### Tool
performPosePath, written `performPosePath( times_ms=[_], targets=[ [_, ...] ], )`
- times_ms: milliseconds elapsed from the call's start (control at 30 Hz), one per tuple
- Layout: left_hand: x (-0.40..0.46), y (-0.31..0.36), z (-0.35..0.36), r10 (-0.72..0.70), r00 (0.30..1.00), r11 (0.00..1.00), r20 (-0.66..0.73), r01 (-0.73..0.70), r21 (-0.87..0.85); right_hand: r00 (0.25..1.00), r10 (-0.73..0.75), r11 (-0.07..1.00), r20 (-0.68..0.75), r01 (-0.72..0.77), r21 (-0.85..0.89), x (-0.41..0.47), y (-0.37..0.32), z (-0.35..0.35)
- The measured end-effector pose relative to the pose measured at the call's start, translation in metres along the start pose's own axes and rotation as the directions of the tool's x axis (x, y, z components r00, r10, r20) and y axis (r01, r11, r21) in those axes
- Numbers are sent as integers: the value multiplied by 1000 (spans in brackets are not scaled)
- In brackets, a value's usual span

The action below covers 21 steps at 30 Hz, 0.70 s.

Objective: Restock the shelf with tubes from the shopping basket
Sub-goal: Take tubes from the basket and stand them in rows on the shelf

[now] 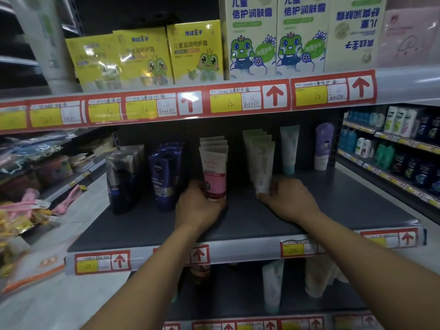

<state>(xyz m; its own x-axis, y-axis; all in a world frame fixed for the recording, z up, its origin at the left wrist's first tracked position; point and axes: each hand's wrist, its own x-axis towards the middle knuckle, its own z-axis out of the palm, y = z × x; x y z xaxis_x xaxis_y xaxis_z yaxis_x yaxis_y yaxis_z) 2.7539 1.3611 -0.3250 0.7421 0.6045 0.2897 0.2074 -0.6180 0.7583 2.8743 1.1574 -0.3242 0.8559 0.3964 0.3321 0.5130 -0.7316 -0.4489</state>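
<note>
Mid-frame on the dark grey metal shelf (147,225): left hand (198,206) gripping upright pink-and-white plastic tube (215,173), right hand (289,198) pinching pale green-white tube (263,167) (fingertips hidden behind bases). Shopping basket out of view.

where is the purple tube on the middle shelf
In the head view the purple tube stands upright at the shelf's far right, right of the lone teal-capped tube.
</note>
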Motion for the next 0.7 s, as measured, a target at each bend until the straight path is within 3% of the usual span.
performPosePath(
  times_ms=[700],
  targets=[
    [-1, -1, -1, -1, 1000, 1000, -10, 1, 14, 998, -28, 999, -56, 27, -19, 3, 6, 7]
  ],
)
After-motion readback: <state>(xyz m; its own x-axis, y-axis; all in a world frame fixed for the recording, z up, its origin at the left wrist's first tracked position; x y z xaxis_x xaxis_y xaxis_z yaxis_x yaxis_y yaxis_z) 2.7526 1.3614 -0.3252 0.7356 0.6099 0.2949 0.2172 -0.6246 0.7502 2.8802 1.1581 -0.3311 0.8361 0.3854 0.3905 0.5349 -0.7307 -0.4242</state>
